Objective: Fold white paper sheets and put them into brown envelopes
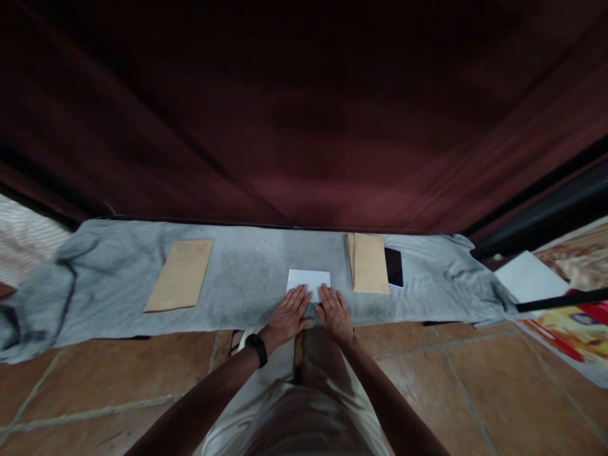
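Observation:
A small white sheet of paper [308,277] lies flat on the grey cloth in front of me. My left hand [289,315], with a dark watch at the wrist, rests flat on the sheet's near left part with its fingers stretched out. On the near right part lies my right hand [336,315], its fingers also extended. Both hands cover the paper's near edge. To the right sits a small stack of brown envelopes [372,263]. A single brown envelope [183,273] lies off to the left.
A dark phone [394,266] lies partly beside the envelope stack. The grey cloth [256,253] covers a long narrow surface, with a dark red hanging fabric [304,190] behind it. A white sheet [531,278] and a colourful printed package [577,332] are at far right.

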`<state>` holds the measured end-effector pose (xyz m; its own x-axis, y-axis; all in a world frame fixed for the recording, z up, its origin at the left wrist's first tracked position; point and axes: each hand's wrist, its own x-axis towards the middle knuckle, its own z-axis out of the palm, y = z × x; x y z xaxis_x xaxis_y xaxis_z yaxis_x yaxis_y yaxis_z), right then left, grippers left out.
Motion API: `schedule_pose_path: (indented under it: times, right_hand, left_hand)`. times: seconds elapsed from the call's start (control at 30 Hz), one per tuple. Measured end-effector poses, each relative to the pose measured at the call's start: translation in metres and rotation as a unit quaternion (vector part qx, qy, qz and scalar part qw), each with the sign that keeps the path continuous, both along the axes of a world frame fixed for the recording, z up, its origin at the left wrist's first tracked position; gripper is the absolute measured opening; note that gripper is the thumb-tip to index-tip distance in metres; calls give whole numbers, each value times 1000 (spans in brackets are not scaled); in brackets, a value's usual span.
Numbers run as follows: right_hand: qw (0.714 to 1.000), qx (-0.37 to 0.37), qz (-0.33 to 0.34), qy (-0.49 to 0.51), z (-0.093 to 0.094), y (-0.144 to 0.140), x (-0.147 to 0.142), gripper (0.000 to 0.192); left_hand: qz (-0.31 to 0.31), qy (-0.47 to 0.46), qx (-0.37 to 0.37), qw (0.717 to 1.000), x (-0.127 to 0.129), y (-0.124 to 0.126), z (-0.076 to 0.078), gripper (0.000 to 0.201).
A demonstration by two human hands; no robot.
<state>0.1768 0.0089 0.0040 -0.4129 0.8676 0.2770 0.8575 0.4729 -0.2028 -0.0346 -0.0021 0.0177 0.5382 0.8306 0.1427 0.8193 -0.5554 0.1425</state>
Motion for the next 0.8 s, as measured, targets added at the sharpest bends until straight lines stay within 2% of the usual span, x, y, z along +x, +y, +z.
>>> schedule_pose_path:
  times: [0.17,0.37,0.47,0.67,0.8]
  right_hand:
    - [1000,2,-3,-18,1,-4,13,54]
    - [1000,-9,-19,-8,1,-4,18,53]
    - [1000,-15,-21,17,4,1,10,54]
    - [998,-20,39,44,9,10,-21,49]
    - [999,-18,33,30,5,9,-27,48]
  left_hand:
    - [-5,0,-20,1000,-4,0,5,69]
    - [-1,-5,-7,1000,-4,-1,2,70]
    - [-2,0,-1,1000,-4,-1,2,71]
    - [-4,0,17,1000,-5,1,-1,69]
    - [1,-9,31,999,-6,2,-4,68]
